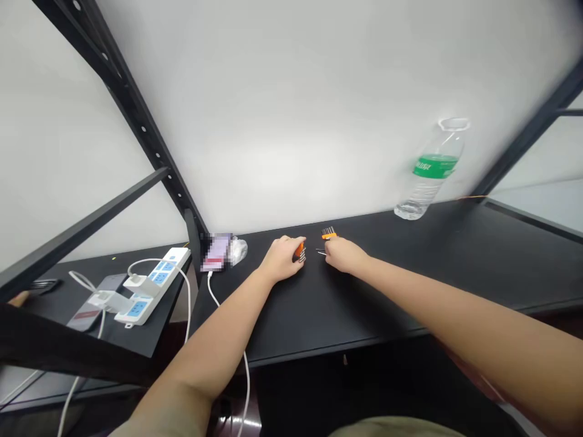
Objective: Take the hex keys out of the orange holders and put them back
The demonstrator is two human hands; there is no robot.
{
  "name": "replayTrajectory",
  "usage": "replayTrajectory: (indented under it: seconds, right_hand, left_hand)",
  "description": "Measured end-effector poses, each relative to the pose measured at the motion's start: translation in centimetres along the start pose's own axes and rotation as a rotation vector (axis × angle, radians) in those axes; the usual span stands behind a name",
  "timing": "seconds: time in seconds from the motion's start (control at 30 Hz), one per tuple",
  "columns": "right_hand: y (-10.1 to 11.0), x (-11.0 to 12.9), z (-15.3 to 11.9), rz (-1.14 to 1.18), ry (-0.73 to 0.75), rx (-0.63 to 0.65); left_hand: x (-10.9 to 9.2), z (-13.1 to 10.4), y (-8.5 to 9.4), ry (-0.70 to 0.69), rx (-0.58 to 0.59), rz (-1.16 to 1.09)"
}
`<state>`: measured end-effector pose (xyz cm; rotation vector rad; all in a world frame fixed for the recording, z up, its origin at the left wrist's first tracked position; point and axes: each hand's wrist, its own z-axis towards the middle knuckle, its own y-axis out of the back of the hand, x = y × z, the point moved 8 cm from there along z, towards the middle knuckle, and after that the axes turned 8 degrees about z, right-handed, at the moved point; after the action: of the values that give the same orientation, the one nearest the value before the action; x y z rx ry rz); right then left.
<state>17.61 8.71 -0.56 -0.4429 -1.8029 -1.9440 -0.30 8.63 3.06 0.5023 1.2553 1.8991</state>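
Note:
My left hand (283,260) rests over the black table, its fingers curled round a small orange piece (299,249). Several short silver metal tips (302,255) stick out of that piece to the right. Across a narrow gap, my right hand (345,254) is closed on a small orange holder (328,236). Dark thin bits (327,230) stand out of the holder in a row, pointing away from me. Thin metal pieces (321,251) project leftward by the right fingertips. The palms hide most of what both hands hold.
A clear water bottle (435,167) with a green label stands against the wall at right. To the left are a charging phone (217,252), a crumpled clear wrapper (237,250) and a white power strip (152,291) with plugs. Black rack posts (152,142) frame the black tabletop (291,321).

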Motion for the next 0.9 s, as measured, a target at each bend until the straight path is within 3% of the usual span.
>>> replayTrajectory:
  seconds: [0.23,0.53,0.9]
  right_hand:
    - [-0.2,0.7,-0.8,0.215,-0.045,0.048]
    - [-1.9,2.7,-3.1,0.723,0.007,0.006]
    - [-2.2,1.8,-3.1,0.872,-0.014,0.002]
  left_hand:
    - [-0.1,0.2,0.0,0.014,-0.075,-0.012]
    - [-0.9,0.5,-0.8,-0.032,-0.036,0.014]
    - [-1.3,0.5,-0.9,-0.050,-0.007,0.042]
